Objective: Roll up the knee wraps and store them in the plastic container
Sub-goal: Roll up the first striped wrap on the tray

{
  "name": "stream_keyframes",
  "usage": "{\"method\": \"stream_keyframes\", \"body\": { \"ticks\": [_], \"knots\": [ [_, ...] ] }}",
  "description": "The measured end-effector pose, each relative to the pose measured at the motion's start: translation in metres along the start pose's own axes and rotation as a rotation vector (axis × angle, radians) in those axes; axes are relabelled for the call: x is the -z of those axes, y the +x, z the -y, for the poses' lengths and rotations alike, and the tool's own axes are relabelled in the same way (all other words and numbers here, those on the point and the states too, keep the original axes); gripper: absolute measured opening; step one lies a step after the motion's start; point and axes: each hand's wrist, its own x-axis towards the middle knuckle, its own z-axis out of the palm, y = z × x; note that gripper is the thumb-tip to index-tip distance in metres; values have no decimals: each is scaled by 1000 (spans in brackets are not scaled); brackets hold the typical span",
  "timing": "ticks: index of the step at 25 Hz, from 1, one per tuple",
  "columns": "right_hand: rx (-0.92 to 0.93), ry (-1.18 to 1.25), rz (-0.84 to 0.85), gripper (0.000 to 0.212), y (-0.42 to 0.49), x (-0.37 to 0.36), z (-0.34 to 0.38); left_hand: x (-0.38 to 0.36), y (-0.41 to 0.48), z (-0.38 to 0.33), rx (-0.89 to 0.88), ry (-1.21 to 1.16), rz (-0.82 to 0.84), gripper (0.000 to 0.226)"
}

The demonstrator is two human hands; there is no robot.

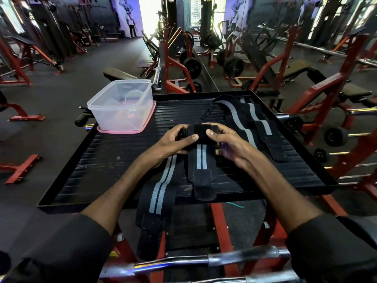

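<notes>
Both left hand (173, 140) and right hand (227, 145) grip the knee wrap roll (201, 132) in curled fingers (192, 137), tail (201, 158) lying toward the person, plastic container (122, 103) nearer the left.

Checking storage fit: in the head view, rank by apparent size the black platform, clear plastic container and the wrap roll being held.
1. black platform
2. clear plastic container
3. wrap roll, smallest even though nearer the camera

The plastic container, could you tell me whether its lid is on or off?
Off: the plastic container stands open-topped, sitting on its pink lid.
</notes>
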Motion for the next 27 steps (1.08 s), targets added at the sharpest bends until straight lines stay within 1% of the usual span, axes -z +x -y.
{"method": "stream_keyframes", "body": {
  "ticks": [2,5,7,8,10,13,15,17,19,21,23,25,27],
  "knots": [
    [-8,-12,33,45,0,1,0,1,-1,4,-50,59,-17,35],
    [-67,44,99,53,-3,6,7,1,-3,10,-136,102,-81,49],
    [-118,150,108,49,-5,5,15,-1,-5,11,-175,127,-115,55],
    [-136,165,95,47,-6,4,18,-2,-4,10,-194,152,-130,57],
    [-162,72,67,45,-8,0,17,-3,-5,10,-226,176,-147,59],
    [-182,-109,98,50,-8,1,9,-5,-5,8,-254,155,-155,59],
    [-156,-123,91,52,-7,3,6,-4,-6,8,-242,146,-141,60],
    [-99,-64,29,47,-6,3,3,-2,-6,6,-193,105,-83,60],
    [-55,-10,-18,44,-5,2,0,0,-4,6,-87,-30,16,60],
    [-13,1,-27,42,-6,1,-2,3,-2,8,40,-134,79,55],
    [20,2,-13,45,-7,1,-1,4,0,9,101,-112,116,51],
    [43,8,-2,50,-8,1,-1,-2,0,9,59,-30,84,50],
    [52,16,29,58,-9,0,1,-6,-2,11,-53,30,-15,51]
  ]
}}
